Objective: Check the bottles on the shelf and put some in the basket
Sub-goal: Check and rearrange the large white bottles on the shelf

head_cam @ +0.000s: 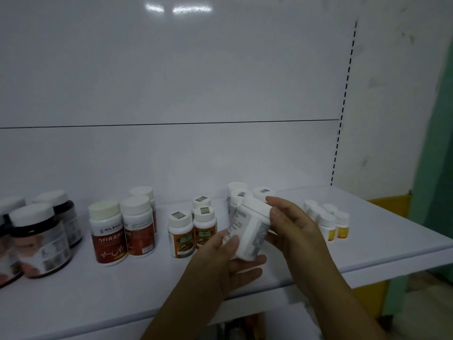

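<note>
The held bottle (pixel 250 229) was white with grey print; the shelf (pixel 98 290) white. The jars (pixel 39 241) were dark, white-lidded. The big bottles (pixel 107 231) had red labels, mid bottles (pixel 181 239) orange-green, small bottles (pixel 328 227) yellow, caps white.

White shelf (pixel 98 303) is carrying upright bottles: dark jars (pixel 39 239) sitting left of the red-label bottles (pixel 107 231), orange-label bottles (pixel 180 235) and small yellow-label bottles (pixel 328 224) standing to their right.

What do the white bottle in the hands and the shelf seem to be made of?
The white cylindrical bottle looks like opaque matte plastic: dull even surface, printed label. The white flat shelf seems to be painted metal, smooth satin, judging by its thin folded edge.
</note>
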The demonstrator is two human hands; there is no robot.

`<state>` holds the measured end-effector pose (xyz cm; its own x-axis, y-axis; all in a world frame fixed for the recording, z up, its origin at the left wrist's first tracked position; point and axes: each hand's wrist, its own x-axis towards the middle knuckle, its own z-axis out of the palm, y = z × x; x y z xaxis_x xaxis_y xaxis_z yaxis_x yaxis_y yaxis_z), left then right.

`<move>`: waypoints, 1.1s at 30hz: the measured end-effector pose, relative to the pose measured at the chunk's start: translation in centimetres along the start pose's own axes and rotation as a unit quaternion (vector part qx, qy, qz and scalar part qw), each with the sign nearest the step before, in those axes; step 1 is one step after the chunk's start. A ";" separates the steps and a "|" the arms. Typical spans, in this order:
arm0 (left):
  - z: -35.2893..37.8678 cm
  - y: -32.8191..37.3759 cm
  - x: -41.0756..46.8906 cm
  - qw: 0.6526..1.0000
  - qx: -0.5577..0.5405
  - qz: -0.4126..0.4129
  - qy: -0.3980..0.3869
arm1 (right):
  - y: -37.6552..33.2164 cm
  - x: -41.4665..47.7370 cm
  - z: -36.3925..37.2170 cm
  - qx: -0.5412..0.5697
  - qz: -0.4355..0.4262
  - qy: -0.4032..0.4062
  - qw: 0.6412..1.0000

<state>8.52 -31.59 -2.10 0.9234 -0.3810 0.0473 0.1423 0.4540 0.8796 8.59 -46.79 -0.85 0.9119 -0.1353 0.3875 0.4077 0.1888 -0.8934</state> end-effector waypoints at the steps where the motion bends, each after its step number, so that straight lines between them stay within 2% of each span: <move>1: 0.1 -0.2 -0.1 0.999 0.020 0.027 0.023 | -0.1 -0.1 0.3 -0.016 -0.001 -0.007 1.000; 3: 0.3 -0.5 -0.2 0.990 0.074 0.088 0.083 | -0.1 -0.4 0.8 -0.045 0.008 -0.016 0.999; 5: 0.5 -0.6 -0.3 0.981 0.109 0.121 0.108 | -0.1 -0.6 1.0 -0.047 0.023 -0.023 0.998; 8: 0.5 -0.2 -0.9 0.992 0.086 0.080 0.055 | -0.3 -0.7 0.9 0.030 0.030 -0.017 0.999; 11: 0.0 0.6 -1.2 1.000 -0.011 0.025 0.009 | -0.3 -0.7 0.9 0.084 0.038 -0.018 0.996; 16: 0.1 -0.3 -0.5 0.991 0.019 0.103 0.088 | -0.2 -1.3 1.7 0.015 0.017 -0.002 1.000; 18: 0.6 -0.6 -0.5 0.987 0.049 0.124 0.087 | -0.3 -1.4 1.4 0.014 0.011 0.003 1.000; 21: 1.3 -0.7 -0.3 0.994 0.020 0.093 0.054 | -0.4 -1.6 0.6 0.056 0.026 -0.014 0.998; 23: 1.4 -0.9 -0.2 0.993 0.025 0.099 0.060 | -0.3 -1.6 0.1 0.066 0.031 -0.004 0.997; 28: 2.5 -1.9 -0.2 0.962 0.117 0.208 0.134 | -0.2 -1.9 -0.5 -0.058 0.035 0.002 0.998; 33: 3.0 -3.5 0.4 0.948 0.173 0.230 0.136 | -0.1 -2.3 -2.0 -0.101 0.027 -0.026 0.994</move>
<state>7.34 -35.77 -3.70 0.9238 0.0355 0.3813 -0.3798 0.2123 0.9004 6.39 -48.46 -2.10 0.9354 -0.0787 0.3447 0.3454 -0.0053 -0.9384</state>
